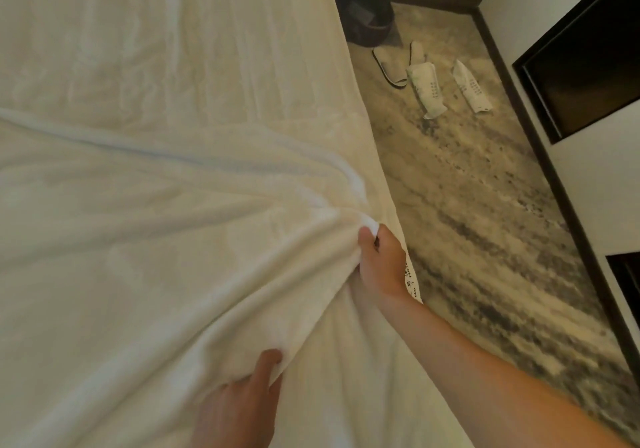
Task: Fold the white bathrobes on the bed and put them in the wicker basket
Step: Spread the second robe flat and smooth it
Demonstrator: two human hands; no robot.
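A white bathrobe (166,233) lies spread over the bed (156,39), its cloth drawn into folds that run toward the bed's right edge. My right hand (379,266) grips a bunched fold of the robe at that edge, thumb on top. My left hand (242,402) pinches the robe's cloth lower down, near the bottom of the view. A printed label (412,281) shows just beside my right hand. The wicker basket does not show as such in the view.
Patterned carpet (485,222) runs along the bed's right side. On it lie a pair of slippers (394,63) and two wrapped white packets (426,89). A dark round bin (367,22) stands at the far end. Dark-framed wall panels (585,63) line the right.
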